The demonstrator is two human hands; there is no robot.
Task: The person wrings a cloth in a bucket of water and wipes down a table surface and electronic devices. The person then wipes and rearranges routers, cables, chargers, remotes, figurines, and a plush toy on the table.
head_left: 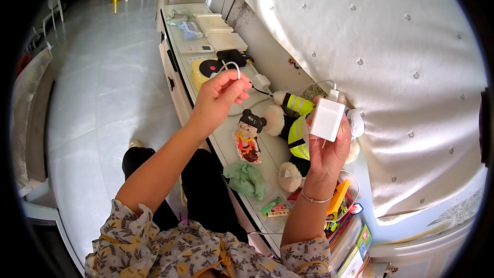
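Note:
My right hand grips a white charger with its metal prongs pointing down. A white cable plug sits at the charger's upper end; I cannot tell if it is fully in. My left hand pinches a white charging cable that loops up above the fingers. Below and between the hands lies a figurine with black hair buns. Behind my right hand is a plush toy in a yellow reflective vest, partly hidden by the hand and charger.
On the long cabinet are a yellow-and-black round object, white boxes, a green cloth and a small green package. Books and a yellow toy sit at right. A white quilted curtain hangs alongside.

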